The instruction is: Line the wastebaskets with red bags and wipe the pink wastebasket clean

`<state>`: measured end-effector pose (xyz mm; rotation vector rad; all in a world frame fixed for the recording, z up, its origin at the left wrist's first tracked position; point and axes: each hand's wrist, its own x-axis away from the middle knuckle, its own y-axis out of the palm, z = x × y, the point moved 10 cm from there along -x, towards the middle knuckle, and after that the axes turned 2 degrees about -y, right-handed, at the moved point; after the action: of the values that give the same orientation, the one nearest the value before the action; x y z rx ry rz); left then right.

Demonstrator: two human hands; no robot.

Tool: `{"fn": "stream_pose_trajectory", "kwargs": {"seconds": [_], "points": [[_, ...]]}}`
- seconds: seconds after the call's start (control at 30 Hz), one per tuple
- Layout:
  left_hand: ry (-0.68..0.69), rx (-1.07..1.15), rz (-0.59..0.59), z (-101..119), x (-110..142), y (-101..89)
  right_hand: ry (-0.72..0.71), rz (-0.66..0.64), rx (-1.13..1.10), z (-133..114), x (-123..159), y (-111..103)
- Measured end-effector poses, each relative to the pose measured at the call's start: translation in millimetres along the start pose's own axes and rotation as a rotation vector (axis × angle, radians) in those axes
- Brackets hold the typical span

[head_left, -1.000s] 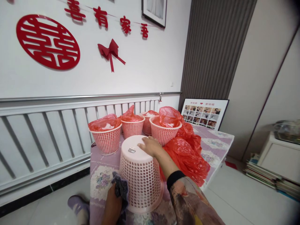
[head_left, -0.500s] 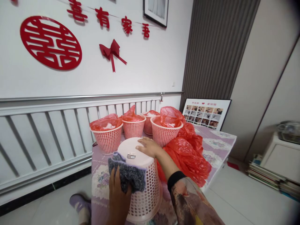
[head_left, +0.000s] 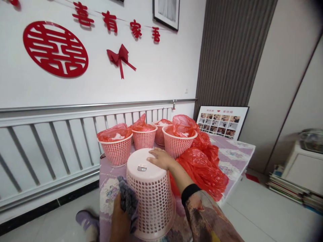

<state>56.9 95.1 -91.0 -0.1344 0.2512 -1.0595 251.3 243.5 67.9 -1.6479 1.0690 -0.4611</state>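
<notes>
An upturned pale pink plastic basket stands on the near part of the table. My right hand lies flat on its base, fingers stretched out, beside a small sticker. My left hand presses a dark grey cloth against the basket's lower left side, fingers closed over the cloth.
Several pink baskets lined with red plastic bags stand at the back of the table, which has a floral cover. A heap of red bags lies to the right. A white railing runs on the left. A photo board and stacked books are at right.
My left hand with the cloth has slid down from the basket's top edge to its lower left side. My right hand has stayed on the base.
</notes>
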Motion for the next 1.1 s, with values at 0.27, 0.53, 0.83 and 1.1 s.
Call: {"fn": "stream_pose_trajectory", "kwargs": {"seconds": [0.27,0.53,0.83,1.1], "points": [[0.261,0.044,0.098,83.8,-23.5,-7.0,0.022,-0.006,0.000,0.1,2.0,-1.2],[0.010,0.055,-0.052,-31.0,-27.1,5.3,0.042,-0.004,-0.020,2.5,0.9,0.2],[-0.053,0.110,-0.160,-51.6,-6.2,11.1,0.013,-0.029,-0.004,-2.9,2.7,-0.8],[-0.001,0.130,-0.041,30.5,-23.3,-17.6,-0.047,-0.056,-0.022,-8.5,5.0,1.8]]}}
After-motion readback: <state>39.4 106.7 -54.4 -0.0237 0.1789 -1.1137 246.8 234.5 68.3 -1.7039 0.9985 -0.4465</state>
